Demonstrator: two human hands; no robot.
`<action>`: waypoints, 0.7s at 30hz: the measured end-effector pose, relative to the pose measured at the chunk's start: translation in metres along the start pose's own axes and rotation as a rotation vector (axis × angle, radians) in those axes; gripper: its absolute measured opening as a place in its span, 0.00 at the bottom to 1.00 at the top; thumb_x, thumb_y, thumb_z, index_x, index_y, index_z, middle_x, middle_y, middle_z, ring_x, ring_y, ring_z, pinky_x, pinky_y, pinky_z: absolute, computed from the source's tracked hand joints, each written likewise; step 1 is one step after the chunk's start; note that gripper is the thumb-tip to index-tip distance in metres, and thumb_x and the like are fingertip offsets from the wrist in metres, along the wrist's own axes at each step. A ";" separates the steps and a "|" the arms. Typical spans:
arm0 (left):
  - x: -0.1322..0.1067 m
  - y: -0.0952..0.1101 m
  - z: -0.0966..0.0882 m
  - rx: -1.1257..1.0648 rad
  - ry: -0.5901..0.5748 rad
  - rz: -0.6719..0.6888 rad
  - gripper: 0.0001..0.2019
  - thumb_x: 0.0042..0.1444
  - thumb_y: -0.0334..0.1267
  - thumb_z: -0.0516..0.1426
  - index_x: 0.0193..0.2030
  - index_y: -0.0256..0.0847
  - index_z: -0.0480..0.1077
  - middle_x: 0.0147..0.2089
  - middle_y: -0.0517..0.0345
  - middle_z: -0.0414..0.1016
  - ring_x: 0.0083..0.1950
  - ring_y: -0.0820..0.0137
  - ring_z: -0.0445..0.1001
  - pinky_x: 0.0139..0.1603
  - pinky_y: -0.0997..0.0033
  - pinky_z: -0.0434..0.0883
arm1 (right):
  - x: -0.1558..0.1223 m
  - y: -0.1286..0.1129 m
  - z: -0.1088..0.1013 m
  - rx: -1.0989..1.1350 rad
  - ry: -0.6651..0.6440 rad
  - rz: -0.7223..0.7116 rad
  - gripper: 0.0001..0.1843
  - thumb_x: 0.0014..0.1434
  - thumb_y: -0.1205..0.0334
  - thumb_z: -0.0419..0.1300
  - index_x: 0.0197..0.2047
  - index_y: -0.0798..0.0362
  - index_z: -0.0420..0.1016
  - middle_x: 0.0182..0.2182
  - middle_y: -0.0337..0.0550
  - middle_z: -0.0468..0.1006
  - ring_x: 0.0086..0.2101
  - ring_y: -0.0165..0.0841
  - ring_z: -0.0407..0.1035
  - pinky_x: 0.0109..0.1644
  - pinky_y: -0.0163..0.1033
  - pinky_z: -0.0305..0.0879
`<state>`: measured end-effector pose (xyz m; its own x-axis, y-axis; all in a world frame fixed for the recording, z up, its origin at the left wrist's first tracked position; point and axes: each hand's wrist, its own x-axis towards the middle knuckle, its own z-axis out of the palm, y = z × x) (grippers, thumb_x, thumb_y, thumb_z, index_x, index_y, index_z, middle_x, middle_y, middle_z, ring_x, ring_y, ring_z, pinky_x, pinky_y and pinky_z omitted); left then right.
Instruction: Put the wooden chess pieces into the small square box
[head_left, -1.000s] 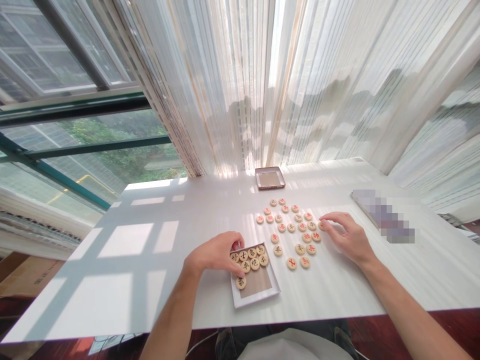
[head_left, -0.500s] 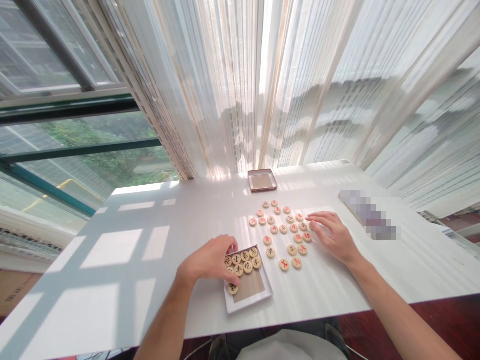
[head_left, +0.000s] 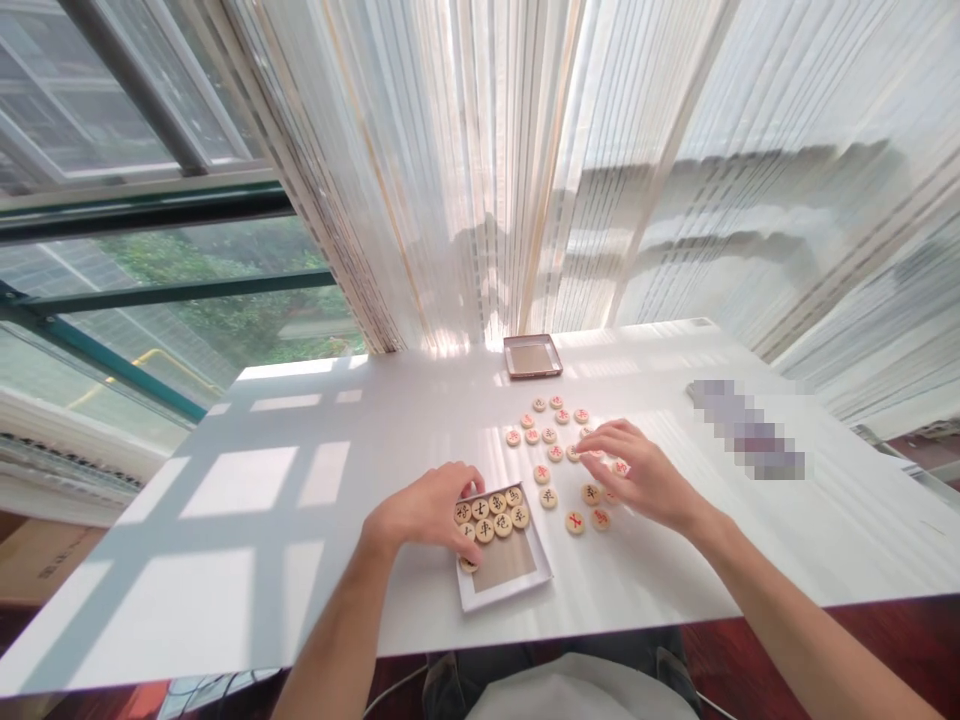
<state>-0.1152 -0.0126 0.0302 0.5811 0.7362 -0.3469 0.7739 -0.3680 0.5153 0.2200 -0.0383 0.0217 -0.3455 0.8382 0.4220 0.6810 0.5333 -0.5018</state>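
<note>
My left hand point(head_left: 424, 512) rests curled on the left edge of a shallow white box point(head_left: 517, 585), its fingers touching the round wooden chess pieces point(head_left: 491, 518) lined up inside. My right hand point(head_left: 637, 475) lies over the loose pieces point(head_left: 551, 435) scattered on the white table point(head_left: 300, 500), fingers spread and reaching left over the middle of the cluster. Some pieces are hidden beneath it. The pieces carry red or black characters.
A small brown-rimmed box lid point(head_left: 532, 356) sits at the table's far edge near the sheer curtains point(head_left: 525, 170). A blurred flat object point(head_left: 750, 430) lies at the right. Windows point(head_left: 150, 250) stand to the left. The table's near edge runs just in front of me.
My right hand has slid left from the right side of the scattered pieces to over their middle. My left hand has stayed on the box.
</note>
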 end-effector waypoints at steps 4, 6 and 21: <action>0.000 -0.003 -0.003 -0.031 -0.031 0.008 0.34 0.35 0.52 0.71 0.50 0.47 0.68 0.48 0.58 0.70 0.47 0.60 0.70 0.44 0.68 0.67 | -0.003 -0.009 0.008 -0.012 -0.076 -0.041 0.08 0.66 0.59 0.58 0.44 0.44 0.79 0.40 0.43 0.83 0.45 0.43 0.74 0.54 0.55 0.68; 0.000 -0.005 -0.005 -0.051 -0.040 0.010 0.33 0.37 0.51 0.70 0.51 0.47 0.68 0.47 0.58 0.70 0.46 0.61 0.70 0.43 0.68 0.67 | -0.005 -0.008 0.007 -0.016 -0.068 -0.035 0.08 0.67 0.59 0.57 0.44 0.44 0.78 0.40 0.44 0.83 0.44 0.44 0.74 0.55 0.56 0.67; 0.003 -0.004 0.000 -0.008 0.003 0.032 0.35 0.33 0.51 0.72 0.49 0.46 0.68 0.46 0.57 0.70 0.45 0.61 0.70 0.42 0.68 0.66 | -0.036 0.020 -0.020 -0.016 0.103 0.228 0.10 0.66 0.53 0.58 0.44 0.45 0.80 0.43 0.47 0.82 0.48 0.46 0.74 0.25 0.39 0.73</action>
<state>-0.1171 -0.0088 0.0272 0.6046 0.7260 -0.3277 0.7529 -0.3866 0.5326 0.2590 -0.0602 0.0122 -0.1146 0.9204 0.3738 0.7444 0.3287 -0.5812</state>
